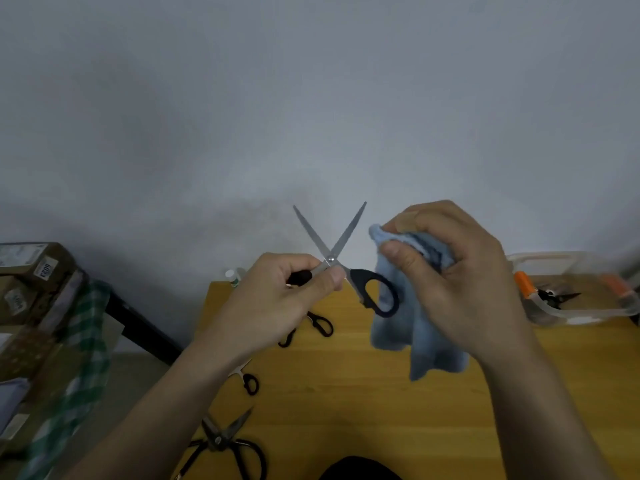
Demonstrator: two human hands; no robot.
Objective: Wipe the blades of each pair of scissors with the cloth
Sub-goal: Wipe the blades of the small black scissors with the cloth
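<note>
Clear tub w/ orange-handled snips inside

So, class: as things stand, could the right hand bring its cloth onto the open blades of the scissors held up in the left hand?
Probably yes. The right hand grips the blue cloth just beside the scissors, whose blades stand spread, with nothing between them. The left hand holds only the handle end.

Left hand holds open scissors; right hand grips cloth

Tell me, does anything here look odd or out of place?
Nothing looks damaged or spilled. The left hand holds open scissors blades-up; the right hand grips a blue cloth beside them, not touching the blades.
</note>
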